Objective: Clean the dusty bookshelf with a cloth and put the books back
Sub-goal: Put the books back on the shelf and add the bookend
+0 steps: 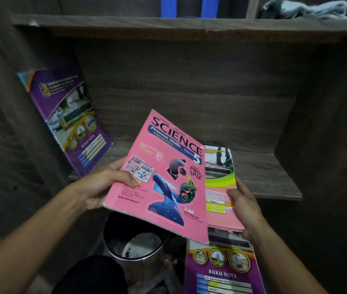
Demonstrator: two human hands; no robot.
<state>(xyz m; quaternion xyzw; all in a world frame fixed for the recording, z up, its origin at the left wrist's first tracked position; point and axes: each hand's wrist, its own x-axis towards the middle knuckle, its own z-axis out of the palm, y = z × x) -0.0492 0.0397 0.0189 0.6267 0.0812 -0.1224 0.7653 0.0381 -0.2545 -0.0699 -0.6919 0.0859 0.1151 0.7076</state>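
Mid restock by the look of it. Left hand (102,187) clamped on the left edge of the pink science book (164,179) at centre frame, thumb on the cover and fingers underneath, probably so it can be peeled off on its own. Right hand (245,205) wrapped around the right side of the second pink book (221,187), tucked partly under the science one and carried flat. Both grips closed on books, nothing loose. Held fanned out low in front of the shelf (274,177), likely to sort which goes in next. One purple notebook (68,124) already standing at mid left, leaning against the side wall of the bookshelf, presumably because nothing props it yet. Another purple notebook (223,270) at bottom right, waiting below the hands; hard to say what it rests on. Cloth (316,9) parked in the upper right compartment, out of the way, so wiping looks finished on this shelf. Metal bin (134,240) at bottom centre, right under the books. Blue spines (189,6) at top centre on the upper shelf. Next bit probably needs the science book stood upright beside the leaning one.
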